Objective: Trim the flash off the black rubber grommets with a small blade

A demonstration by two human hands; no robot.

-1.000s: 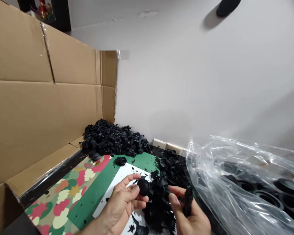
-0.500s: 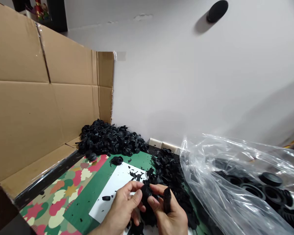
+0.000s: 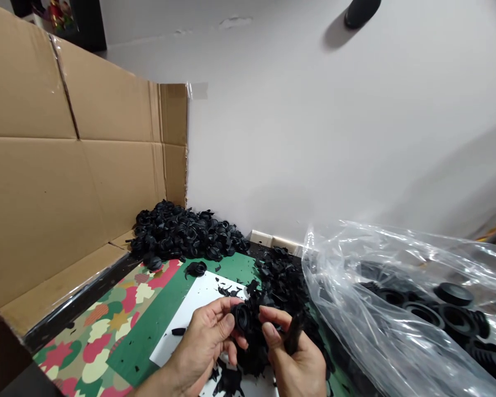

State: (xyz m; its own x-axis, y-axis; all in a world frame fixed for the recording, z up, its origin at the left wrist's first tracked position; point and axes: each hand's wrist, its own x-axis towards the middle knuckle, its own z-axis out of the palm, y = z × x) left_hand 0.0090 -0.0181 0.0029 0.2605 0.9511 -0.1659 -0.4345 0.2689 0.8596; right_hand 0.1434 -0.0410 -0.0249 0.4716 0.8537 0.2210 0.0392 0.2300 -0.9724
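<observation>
Ribbed black moulded part (image 3: 242, 318), held in the person's left hand (image 3: 204, 343) above a white card sheet (image 3: 190, 325). The left hand is closed in a narrow pinch, with the part gripped at its fingertips. The right hand (image 3: 294, 358) is also narrowly closed, holding a dark narrow strip (image 3: 293, 334) upright between thumb and fingers, its fingers (image 3: 270, 315) just beside the part. Contact between the right hand and the part cannot be confirmed.

Risk is assessed as follows. A slip from the left-hand pinch would drop the part into the heap of black trimmings (image 3: 281, 286) directly beneath and beside it, where matching colour would make recovery difficult. Careless hand movement could also push trimmings toward the pile of ribbed parts (image 3: 186, 237), mixing scrap with parts, or into the clear polythene bag (image 3: 376, 325), whose side lies against the heap. Loose black scraps (image 3: 227, 290) on the card could be carried along the same way.

Visibility is limited. The hands hide much of the part, and its far end merges with the trimmings behind it. The strip's material and purpose cannot be determined, and no blade can be made out. The lower edge of the frame cuts off the hands' surroundings, and the bag's film blurs the round black moulded parts (image 3: 452, 294) inside it.
</observation>
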